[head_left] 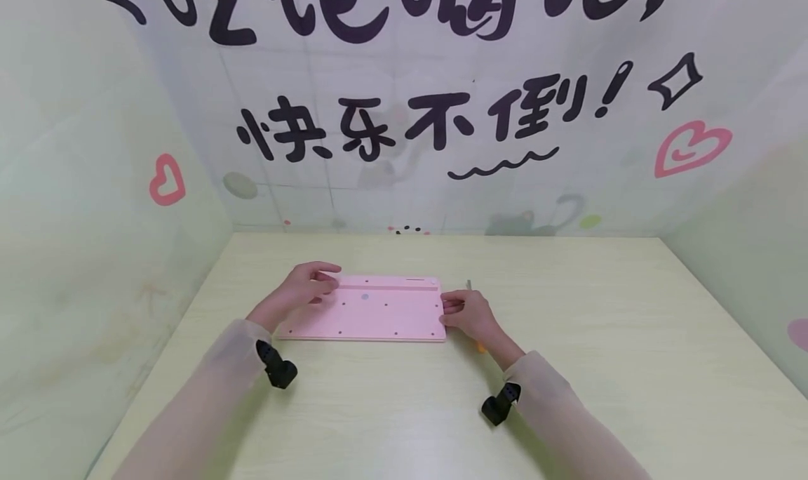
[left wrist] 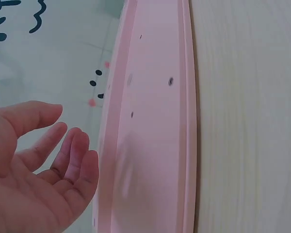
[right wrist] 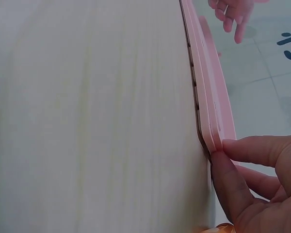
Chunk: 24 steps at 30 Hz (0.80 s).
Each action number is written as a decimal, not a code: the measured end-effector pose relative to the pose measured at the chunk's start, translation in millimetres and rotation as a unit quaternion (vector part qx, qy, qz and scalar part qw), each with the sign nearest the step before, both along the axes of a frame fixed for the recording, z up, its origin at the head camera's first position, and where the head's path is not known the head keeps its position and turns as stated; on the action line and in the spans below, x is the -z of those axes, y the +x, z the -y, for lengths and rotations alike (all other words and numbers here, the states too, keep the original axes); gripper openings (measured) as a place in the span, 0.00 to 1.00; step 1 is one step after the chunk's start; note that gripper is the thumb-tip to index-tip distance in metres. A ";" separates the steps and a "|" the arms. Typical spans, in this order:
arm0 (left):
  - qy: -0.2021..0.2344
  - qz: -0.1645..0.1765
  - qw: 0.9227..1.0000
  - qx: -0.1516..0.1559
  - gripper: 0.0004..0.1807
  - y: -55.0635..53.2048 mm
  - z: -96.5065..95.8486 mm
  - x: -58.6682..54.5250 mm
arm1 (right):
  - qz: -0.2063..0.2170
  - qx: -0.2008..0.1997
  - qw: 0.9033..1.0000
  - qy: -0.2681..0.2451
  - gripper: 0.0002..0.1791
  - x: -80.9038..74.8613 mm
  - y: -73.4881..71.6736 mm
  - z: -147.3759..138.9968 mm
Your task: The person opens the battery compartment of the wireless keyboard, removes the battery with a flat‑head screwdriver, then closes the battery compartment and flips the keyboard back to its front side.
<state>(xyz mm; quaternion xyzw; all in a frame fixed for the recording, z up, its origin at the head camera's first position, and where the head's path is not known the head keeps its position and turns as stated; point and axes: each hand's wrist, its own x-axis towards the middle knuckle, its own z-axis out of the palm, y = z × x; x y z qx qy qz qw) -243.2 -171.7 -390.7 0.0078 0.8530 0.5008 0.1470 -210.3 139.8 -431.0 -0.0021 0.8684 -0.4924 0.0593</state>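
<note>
A pink keyboard (head_left: 391, 318) lies face down on the table, its underside dotted with several dark screw holes. My right hand (head_left: 468, 313) pinches its right edge; in the right wrist view the thumb and index fingertip (right wrist: 233, 148) meet at a corner of the pink rim. Over the far left part of the keyboard is my left hand (head_left: 309, 287), its fingers loosely bent with nothing between them. The left wrist view has that hand (left wrist: 53, 165) beside the keyboard's edge, palm showing. The keyboard's keys face the table and are mostly hidden.
A slim tool, probably a screwdriver, lies under my right hand; its metal shaft (head_left: 469, 284) and orange handle (head_left: 481, 347) stick out on either side. Behind the pale wood table (head_left: 568, 276) hangs a printed cloth (head_left: 391, 206), with side walls left and right.
</note>
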 end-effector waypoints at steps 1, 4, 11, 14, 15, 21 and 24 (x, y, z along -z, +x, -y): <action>0.004 0.000 1.000 0.005 0.22 -1.2 -4.6 -0.1 | 0.001 0.000 1.000 -0.001 0.22 -0.2 0.3 0.0; 0.011 -0.002 1.000 0.025 0.22 -4.4 -18.3 -0.7 | 0.003 0.007 1.000 -0.003 0.22 -1.1 1.4 0.9; 0.028 -0.002 0.998 0.062 0.22 -12.3 -48.2 -0.5 | -0.006 0.016 1.000 0.002 0.22 -1.8 4.1 3.3; 0.027 -0.001 0.998 0.064 0.22 -14.9 -60.5 -0.1 | -0.011 0.018 1.000 0.009 0.22 -1.3 4.1 4.1; 0.024 -0.002 0.998 0.065 0.21 -15.4 -64.4 -0.1 | -0.012 0.018 1.000 0.010 0.22 -0.9 3.9 4.2; 0.014 -0.022 0.997 0.076 0.20 -19.1 -84.0 3.8 | -0.013 0.021 1.000 0.006 0.22 1.8 2.6 4.1; -0.004 -0.054 0.994 0.093 0.19 -19.8 -91.3 7.0 | -0.014 0.020 1.000 0.012 0.22 2.1 2.5 3.8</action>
